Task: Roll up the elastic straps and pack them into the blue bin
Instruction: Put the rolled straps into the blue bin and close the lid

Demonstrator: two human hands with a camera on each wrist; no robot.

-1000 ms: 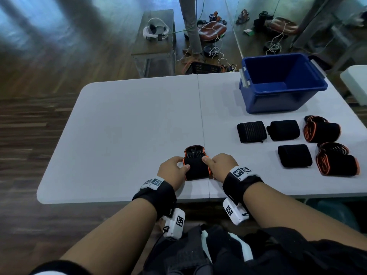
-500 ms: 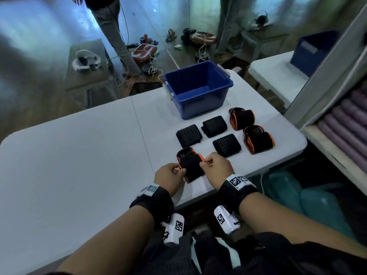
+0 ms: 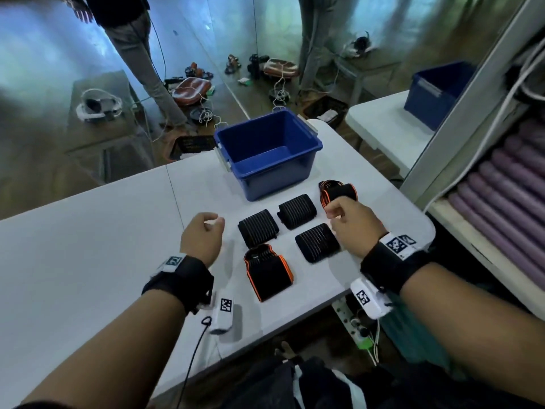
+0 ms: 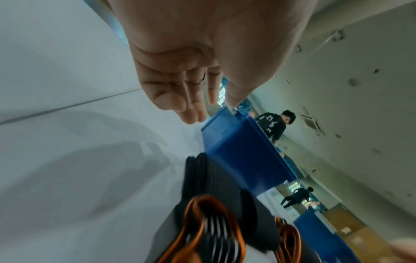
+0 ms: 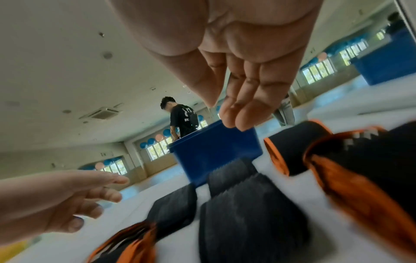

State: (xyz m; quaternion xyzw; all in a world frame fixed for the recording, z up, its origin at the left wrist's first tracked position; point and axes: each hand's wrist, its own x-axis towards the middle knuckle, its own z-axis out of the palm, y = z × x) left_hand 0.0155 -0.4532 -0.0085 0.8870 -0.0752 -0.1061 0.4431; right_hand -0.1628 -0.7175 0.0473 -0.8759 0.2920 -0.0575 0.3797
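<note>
The empty blue bin (image 3: 274,178) stands at the far side of the white table (image 3: 88,261). In front of it lie three black rolled straps (image 3: 258,228) (image 3: 297,211) (image 3: 318,242) and an orange-edged roll (image 3: 338,191) at the right. Another orange-edged roll (image 3: 267,271) lies alone near the front edge, touched by neither hand. My left hand (image 3: 213,222) hovers left of the black rolls, fingers loosely curled and holding nothing (image 4: 198,106). My right hand (image 3: 334,215) hovers above the right end of the rows, fingers relaxed and holding nothing (image 5: 236,113). It hides part of what lies beneath it.
A second white table (image 3: 383,128) with another blue bin (image 3: 436,93) stands at the right, behind a panel edge. Purple rolled mats (image 3: 501,202) fill shelves at the far right. People stand beyond the table, and cables and gear lie on the floor.
Both hands have let go of the orange-edged roll, which now lies near the front edge. The hands have lifted and moved forward, the right one toward the rolls at right. The head view has swung.
</note>
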